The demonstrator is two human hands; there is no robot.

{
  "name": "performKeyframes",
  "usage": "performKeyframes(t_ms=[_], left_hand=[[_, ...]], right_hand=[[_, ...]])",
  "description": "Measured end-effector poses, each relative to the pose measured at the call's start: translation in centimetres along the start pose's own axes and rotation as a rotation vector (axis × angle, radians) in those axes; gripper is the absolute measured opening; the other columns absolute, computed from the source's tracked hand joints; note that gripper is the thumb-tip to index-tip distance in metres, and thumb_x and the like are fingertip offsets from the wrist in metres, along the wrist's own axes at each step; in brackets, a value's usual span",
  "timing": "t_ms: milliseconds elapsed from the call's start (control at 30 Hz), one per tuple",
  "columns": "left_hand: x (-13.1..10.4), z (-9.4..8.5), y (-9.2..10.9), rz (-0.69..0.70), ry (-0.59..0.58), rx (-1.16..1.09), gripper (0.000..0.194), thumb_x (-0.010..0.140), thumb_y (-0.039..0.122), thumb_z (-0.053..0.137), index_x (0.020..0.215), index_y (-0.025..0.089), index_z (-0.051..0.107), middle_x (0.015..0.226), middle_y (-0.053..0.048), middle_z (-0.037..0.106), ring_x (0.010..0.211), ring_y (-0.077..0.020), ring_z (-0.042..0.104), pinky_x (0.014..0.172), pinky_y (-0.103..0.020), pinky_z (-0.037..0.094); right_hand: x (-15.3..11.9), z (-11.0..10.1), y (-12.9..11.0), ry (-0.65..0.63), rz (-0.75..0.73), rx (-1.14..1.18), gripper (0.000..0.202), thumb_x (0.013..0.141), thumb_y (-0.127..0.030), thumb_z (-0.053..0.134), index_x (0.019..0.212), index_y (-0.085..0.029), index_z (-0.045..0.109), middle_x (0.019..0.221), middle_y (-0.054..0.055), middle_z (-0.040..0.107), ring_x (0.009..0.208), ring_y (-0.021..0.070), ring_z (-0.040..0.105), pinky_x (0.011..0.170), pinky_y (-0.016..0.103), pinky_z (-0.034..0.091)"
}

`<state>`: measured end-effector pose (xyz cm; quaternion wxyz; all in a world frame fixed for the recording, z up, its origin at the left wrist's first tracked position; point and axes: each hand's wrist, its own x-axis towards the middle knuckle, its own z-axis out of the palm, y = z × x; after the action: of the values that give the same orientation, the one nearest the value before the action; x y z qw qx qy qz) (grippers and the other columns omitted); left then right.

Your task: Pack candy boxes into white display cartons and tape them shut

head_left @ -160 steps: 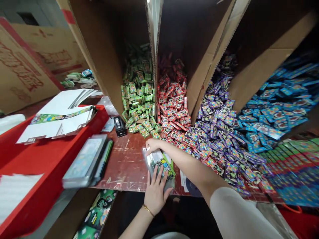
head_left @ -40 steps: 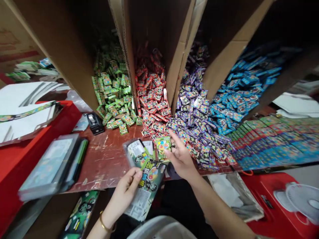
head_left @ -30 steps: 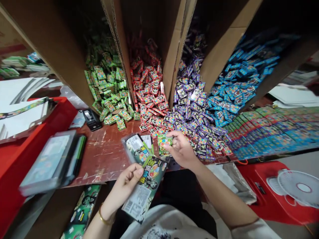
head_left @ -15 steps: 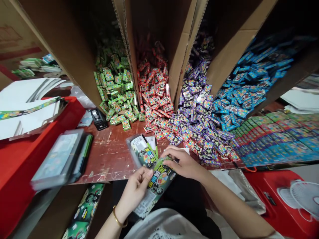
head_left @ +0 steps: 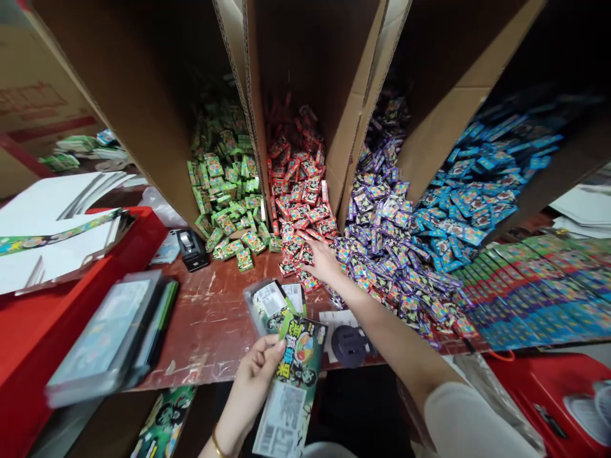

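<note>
My left hand [head_left: 260, 369] is closed on the edge of a flat black-and-green printed candy pouch [head_left: 298, 362] near the table's front edge. Big coloured lettering and a white label panel show on it. My right hand [head_left: 324, 262] reaches forward over the small red candy packets [head_left: 305, 210], its fingers apart and touching the front of that pile; the fingertips are partly lost among the packets. More printed pouches [head_left: 270, 299] lie on the table [head_left: 210, 318] just behind the held one. Purple packets [head_left: 382, 222] spread to the right of my right hand.
Cardboard dividers [head_left: 353, 108] separate green packets [head_left: 229, 191], the red and purple ones, and blue packets [head_left: 468, 197]. A tape dispenser [head_left: 191, 251], stacked plastic sleeves [head_left: 105, 337] and a red bin [head_left: 138, 235] are left. Rows of filled packs [head_left: 539, 286] lie right, above a red stool [head_left: 534, 388].
My right hand has let go of the pouch and moved forward to the red packets. My left hand keeps hold of the pouch, now more upright. A dark round object on the table is uncovered.
</note>
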<state>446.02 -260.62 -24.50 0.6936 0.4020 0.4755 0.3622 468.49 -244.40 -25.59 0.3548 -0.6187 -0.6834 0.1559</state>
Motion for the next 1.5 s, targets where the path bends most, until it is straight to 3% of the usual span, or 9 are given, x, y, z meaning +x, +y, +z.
performKeyframes(t_ms=[133,267,400,533,667,1000,1167,1267,1500], left_hand=[[0.3,-0.9,0.3,-0.052,-0.002,-0.100,0.034,0.076,0.047,0.070,0.084,0.015,0.062,0.074,-0.003,0.067,0.064,-0.0131,0.058,0.066,-0.024,0.047],[0.9,-1.1,0.0,-0.041,0.095,-0.131,0.035,0.073,0.047,0.072,0.075,0.018,0.053,0.070,0.002,0.064,0.067,-0.0126,0.059,0.066,-0.022,0.047],[1.5,0.2,-0.2,-0.010,-0.010,-0.019,0.039,0.077,0.048,0.068,0.098,0.020,0.053,0.080,0.001,0.068,0.072,-0.0156,0.063,0.071,-0.027,0.050],[1.2,1.6,-0.2,0.039,-0.167,-0.008,0.040,0.084,0.045,0.061,0.112,0.017,0.051,0.101,-0.007,0.070,0.081,-0.0184,0.066,0.080,-0.031,0.051],[0.5,2.4,0.1,0.096,-0.143,0.059,0.040,0.087,0.049,0.054,0.109,0.016,0.054,0.111,-0.010,0.067,0.091,-0.0212,0.065,0.082,-0.031,0.051],[0.1,2.7,0.0,0.130,-0.101,0.137,0.046,0.084,0.051,0.057,0.115,0.017,0.056,0.117,-0.010,0.066,0.105,-0.0251,0.062,0.097,-0.036,0.046],[0.4,2.5,-0.2,0.092,-0.100,0.115,0.050,0.082,0.053,0.058,0.116,0.016,0.057,0.107,-0.010,0.070,0.095,-0.0255,0.066,0.081,-0.034,0.053],[0.5,2.5,-0.2,0.072,-0.063,0.060,0.053,0.081,0.054,0.059,0.119,0.017,0.055,0.098,-0.009,0.072,0.086,-0.0242,0.067,0.073,-0.032,0.054],[0.5,2.7,-0.4,0.065,-0.046,0.073,0.054,0.079,0.056,0.062,0.114,0.016,0.057,0.101,-0.008,0.072,0.086,-0.0239,0.067,0.073,-0.031,0.054]], right_hand=[[1.0,0.0,0.3,-0.010,-0.028,0.071,0.053,0.067,-0.016,0.074,0.118,-0.019,0.058,0.120,0.011,0.061,0.110,0.0281,0.057,0.097,0.046,0.044],[-2.8,-2.9,0.1,0.014,0.209,0.649,0.041,0.063,-0.040,0.079,0.091,-0.021,0.056,0.084,0.003,0.066,0.071,0.0196,0.064,0.063,0.033,0.053],[-6.6,-4.9,-1.6,0.091,0.358,0.966,0.044,0.055,-0.037,0.085,0.072,-0.021,0.048,0.062,-0.006,0.058,0.061,0.0124,0.059,0.061,0.026,0.049],[-8.6,-6.0,-3.3,-0.074,0.237,0.904,0.034,0.066,-0.035,0.079,0.094,-0.021,0.064,0.087,0.002,0.069,0.075,0.0138,0.063,0.068,0.027,0.051],[-9.1,-6.8,-4.4,-0.299,0.176,0.697,0.026,0.068,-0.035,0.078,0.086,-0.018,0.075,0.087,0.007,0.072,0.078,0.0187,0.066,0.071,0.032,0.053],[-9.0,-4.4,-4.5,-0.210,0.466,1.018,0.032,0.050,-0.035,0.087,0.074,-0.018,0.075,0.076,0.003,0.073,0.066,0.0135,0.064,0.069,0.030,0.052],[-9.2,-4.7,-4.2,-0.281,0.365,0.941,0.031,0.053,-0.036,0.086,0.074,-0.018,0.073,0.076,0.004,0.072,0.067,0.0151,0.064,0.066,0.030,0.052],[-9.9,-4.7,-4.5,-0.250,0.199,0.874,0.025,0.062,-0.040,0.082,0.068,-0.018,0.070,0.087,0.007,0.072,0.079,0.0184,0.066,0.071,0.033,0.052],[-12.5,-4.0,-5.8,-0.215,-0.084,0.673,0.027,0.082,-0.043,0.065,0.072,-0.018,0.066,0.115,0.011,0.060,0.100,0.0201,0.060,0.090,0.038,0.048]])
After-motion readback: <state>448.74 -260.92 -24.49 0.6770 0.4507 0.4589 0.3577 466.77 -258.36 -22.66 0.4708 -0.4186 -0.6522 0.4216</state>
